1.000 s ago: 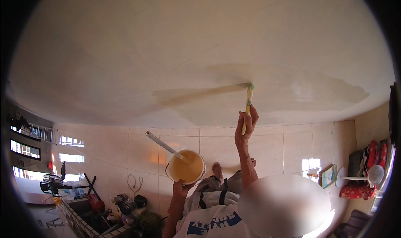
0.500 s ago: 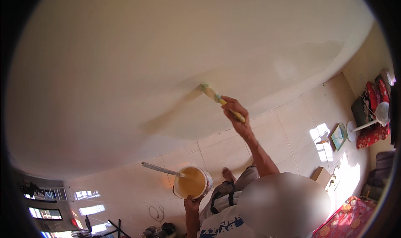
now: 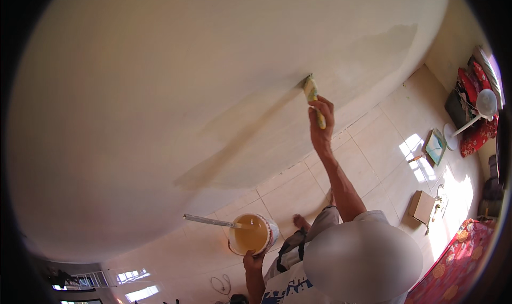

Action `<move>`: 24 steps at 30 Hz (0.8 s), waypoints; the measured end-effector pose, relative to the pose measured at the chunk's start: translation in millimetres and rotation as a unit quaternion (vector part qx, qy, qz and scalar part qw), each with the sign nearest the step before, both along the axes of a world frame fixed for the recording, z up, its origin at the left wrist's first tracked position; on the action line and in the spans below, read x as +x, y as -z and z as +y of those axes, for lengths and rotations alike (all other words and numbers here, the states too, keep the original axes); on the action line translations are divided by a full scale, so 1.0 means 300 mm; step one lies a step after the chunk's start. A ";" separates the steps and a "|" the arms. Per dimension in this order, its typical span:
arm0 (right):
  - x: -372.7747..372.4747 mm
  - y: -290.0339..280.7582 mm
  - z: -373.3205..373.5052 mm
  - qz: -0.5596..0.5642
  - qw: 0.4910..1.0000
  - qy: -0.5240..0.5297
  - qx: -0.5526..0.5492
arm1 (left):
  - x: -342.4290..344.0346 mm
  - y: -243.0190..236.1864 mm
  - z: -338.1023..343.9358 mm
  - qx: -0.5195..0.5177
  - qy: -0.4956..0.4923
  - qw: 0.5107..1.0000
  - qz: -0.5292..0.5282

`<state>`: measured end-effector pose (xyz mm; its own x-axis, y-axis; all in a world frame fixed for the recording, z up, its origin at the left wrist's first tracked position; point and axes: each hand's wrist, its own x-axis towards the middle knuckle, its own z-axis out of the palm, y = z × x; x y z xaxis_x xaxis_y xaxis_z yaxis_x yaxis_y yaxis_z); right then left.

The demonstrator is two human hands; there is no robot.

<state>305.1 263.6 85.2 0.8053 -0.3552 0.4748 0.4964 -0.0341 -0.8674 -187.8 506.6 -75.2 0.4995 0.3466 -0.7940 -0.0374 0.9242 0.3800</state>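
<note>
My right hand (image 3: 323,114) is closed around the yellow handle of a wide paintbrush (image 3: 310,88). Its bristles meet the pale wall (image 3: 160,80), where a darker, damp-looking patch (image 3: 250,128) stretches to both sides of the brush. Low on the left, my left hand (image 3: 253,260) grips the near rim of a white bucket (image 3: 273,232), thumb towards the inside. Yellowish liquid (image 3: 250,242) fills part of the bucket. A long flat stick (image 3: 205,219) leans in it, its far end jutting out over the left rim.
Pale floor tiles (image 3: 357,165) run along the wall's foot. To the right stand a small cardboard box (image 3: 422,206), a paint tray with a roller (image 3: 435,146) and a white pedestal stand (image 3: 469,123). Red floral cloth (image 3: 453,266) lies at lower right; a cable (image 3: 220,284) is on the floor.
My right hand has swept the brush right and farther up along the wall, and the damp-looking band now reaches there. The bucket stays in my left hand; the whole view has shifted slightly.
</note>
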 end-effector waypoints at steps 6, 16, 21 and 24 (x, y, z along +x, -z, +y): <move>-0.148 -0.132 0.140 0.024 0.992 -0.116 0.031 | 0.006 -0.020 -0.015 0.022 0.013 1.000 0.005; 0.056 0.019 -0.191 0.056 0.984 -0.111 0.130 | -0.004 -0.024 -0.007 0.014 0.017 0.999 0.024; 0.024 -0.041 -0.116 -0.022 1.000 -0.021 -0.001 | -0.015 -0.014 -0.003 -0.012 -0.002 1.000 0.011; -0.052 -0.074 0.031 -0.052 0.995 -0.032 -0.082 | -0.014 -0.019 -0.016 -0.008 -0.004 1.000 0.011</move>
